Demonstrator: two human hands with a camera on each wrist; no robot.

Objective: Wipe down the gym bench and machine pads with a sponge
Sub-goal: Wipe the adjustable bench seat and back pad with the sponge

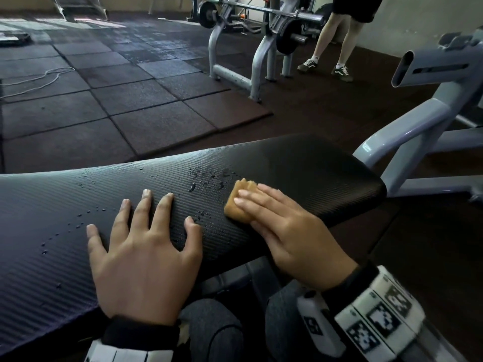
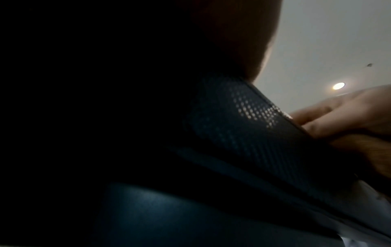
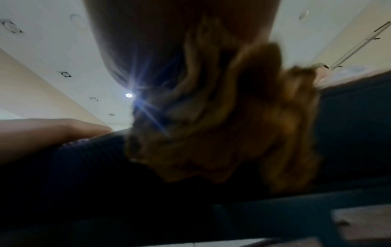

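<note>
I see dark square rubber floor tiles (image 1: 136,97) and a white cable (image 1: 39,79) lying across them at left. A grey rack (image 1: 261,56) carries a plated barbell (image 1: 261,11). Someone's legs (image 1: 337,40) stand beside it. Round ceiling lights (image 2: 338,85) glow overhead.

The bench pad (image 1: 287,163) is lying across the lower frame. On it, the left hand (image 1: 141,259) is resting at lower centre; the right hand (image 1: 292,231) is pressing the sponge (image 1: 239,205) just right of it. The barbell rack (image 1: 261,48) is standing behind, upper centre.
</note>
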